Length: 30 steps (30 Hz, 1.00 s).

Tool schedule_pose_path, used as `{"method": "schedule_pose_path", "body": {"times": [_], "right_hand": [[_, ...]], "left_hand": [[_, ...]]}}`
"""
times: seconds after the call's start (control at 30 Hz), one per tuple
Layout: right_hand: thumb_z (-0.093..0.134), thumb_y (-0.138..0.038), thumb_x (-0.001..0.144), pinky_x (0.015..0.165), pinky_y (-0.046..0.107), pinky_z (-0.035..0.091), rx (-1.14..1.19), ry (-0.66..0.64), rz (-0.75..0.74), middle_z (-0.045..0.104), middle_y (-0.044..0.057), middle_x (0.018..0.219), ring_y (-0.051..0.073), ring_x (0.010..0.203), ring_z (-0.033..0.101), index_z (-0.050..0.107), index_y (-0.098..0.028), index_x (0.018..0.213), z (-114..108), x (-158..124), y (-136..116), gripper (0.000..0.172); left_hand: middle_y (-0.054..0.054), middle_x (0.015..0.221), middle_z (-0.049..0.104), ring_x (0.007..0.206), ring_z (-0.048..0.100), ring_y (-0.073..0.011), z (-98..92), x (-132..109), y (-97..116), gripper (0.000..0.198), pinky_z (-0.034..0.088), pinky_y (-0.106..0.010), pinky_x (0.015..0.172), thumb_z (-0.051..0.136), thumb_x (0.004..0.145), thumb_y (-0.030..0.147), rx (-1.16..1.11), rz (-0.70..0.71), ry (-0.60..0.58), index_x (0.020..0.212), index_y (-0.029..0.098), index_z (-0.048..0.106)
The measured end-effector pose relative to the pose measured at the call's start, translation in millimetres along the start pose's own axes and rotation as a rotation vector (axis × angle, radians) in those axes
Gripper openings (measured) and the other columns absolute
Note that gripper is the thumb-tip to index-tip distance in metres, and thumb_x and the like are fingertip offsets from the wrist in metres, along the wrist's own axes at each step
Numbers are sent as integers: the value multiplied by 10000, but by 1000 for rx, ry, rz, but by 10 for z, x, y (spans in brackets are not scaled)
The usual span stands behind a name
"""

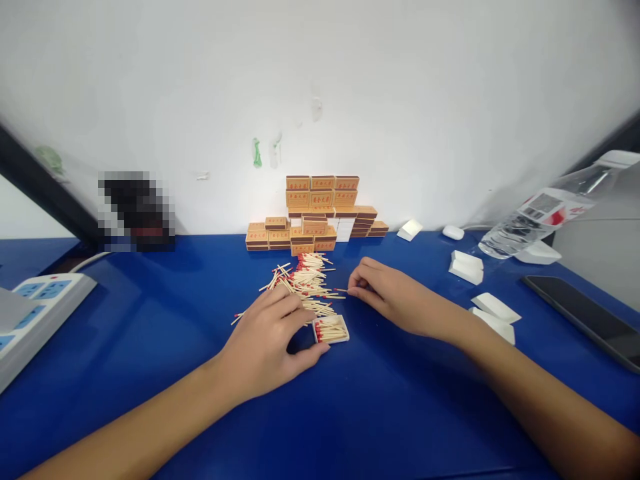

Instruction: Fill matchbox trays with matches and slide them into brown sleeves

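A small white tray (pixel 345 319) filled with red-tipped matches lies on the blue table. My left hand (pixel 270 340) is at its left side, thumb and fingers spread around the tray's left end; whether it grips the tray is unclear. My right hand (pixel 383 293) pinches a single match (pixel 341 290) between thumb and fingertips, right of a loose heap of matches (pixel 307 283). The heap spreads behind the tray, partly hidden by my left hand. Behind it, orange matchboxes (pixel 320 199) are stacked against the wall.
Empty white trays (pixel 467 267) lie at the right, near a tilted plastic bottle (pixel 545 210), a white case (pixel 453 232) and a dark phone (pixel 585 317). At the left sit a power strip (pixel 50 320) and a blurred dark object (pixel 137 212).
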State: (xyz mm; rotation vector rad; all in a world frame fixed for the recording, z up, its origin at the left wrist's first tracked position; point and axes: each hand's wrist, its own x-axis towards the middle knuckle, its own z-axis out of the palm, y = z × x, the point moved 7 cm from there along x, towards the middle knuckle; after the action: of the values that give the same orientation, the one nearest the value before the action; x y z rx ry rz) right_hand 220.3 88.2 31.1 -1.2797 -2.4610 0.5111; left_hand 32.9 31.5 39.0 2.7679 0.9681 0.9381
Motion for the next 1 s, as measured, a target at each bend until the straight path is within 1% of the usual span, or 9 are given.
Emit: {"method": "schedule_pose_path", "body": {"times": [0.13,0.2,0.27,0.43,0.53,0.7,0.87,0.93,1.0], "right_hand": [[475,-363,1078,764,327,473,132,-58,1,608,48,997,177,835,580,602,-214,972,-22,-86,-195,222],[519,-333,1064,737,308,465,164,-122,-27,611,31,989,160,813,574,608,-216,962,52,-113,-333,179],[546,-273,1043,725,299,458,156,-121,-56,609,24,983,152,802,573,622,-214,951,99,-109,-400,133],[616,-279,1009,759,316,465,55,89,-23,599,43,1015,177,861,585,652,-210,1060,72,1,-168,94],[599,-299,1027,776,320,471,65,47,-30,589,45,1012,181,870,580,652,-205,1038,164,77,-61,108],[538,-267,1057,781,335,461,4,-10,-26,587,55,965,200,869,576,617,-191,940,231,129,-48,160],[488,-286,1078,787,338,462,23,3,1,593,64,999,203,879,583,597,-199,968,37,28,-50,177],[487,-316,1084,772,325,462,82,4,-2,591,49,997,187,859,578,596,-208,984,-20,-37,-129,184],[496,-321,1084,772,318,463,113,-47,-22,596,39,1006,175,854,579,599,-213,981,15,-95,-262,182]], "left_hand": [[-60,965,717,928,637,-245,6,-4,-26,238,549,-447,883,768,900,346,-9,-17,6,1069,185,717],[-61,967,716,929,636,-245,5,-6,-19,244,549,-445,877,771,897,338,-11,-12,6,1071,177,715],[-62,959,713,927,633,-245,0,-6,-7,232,549,-443,875,766,900,335,-13,-4,10,1057,173,712],[-59,942,703,913,619,-241,12,-15,18,224,545,-433,861,759,907,350,-11,7,-13,1034,173,706],[-62,956,701,927,619,-244,22,-19,27,224,538,-434,878,764,904,347,-22,8,-29,1026,168,705],[-59,932,697,902,618,-241,13,-17,27,217,531,-415,840,755,914,357,-8,14,-17,1012,170,710],[-60,942,711,921,633,-244,-3,-25,-13,220,536,-432,871,751,914,356,-3,-9,13,1034,173,722],[-61,975,719,947,639,-252,1,-26,-35,231,536,-443,883,759,905,355,5,-29,13,1056,183,727],[-64,987,722,953,639,-254,10,-23,-42,248,538,-446,880,764,900,355,5,-37,9,1076,185,727]]}}
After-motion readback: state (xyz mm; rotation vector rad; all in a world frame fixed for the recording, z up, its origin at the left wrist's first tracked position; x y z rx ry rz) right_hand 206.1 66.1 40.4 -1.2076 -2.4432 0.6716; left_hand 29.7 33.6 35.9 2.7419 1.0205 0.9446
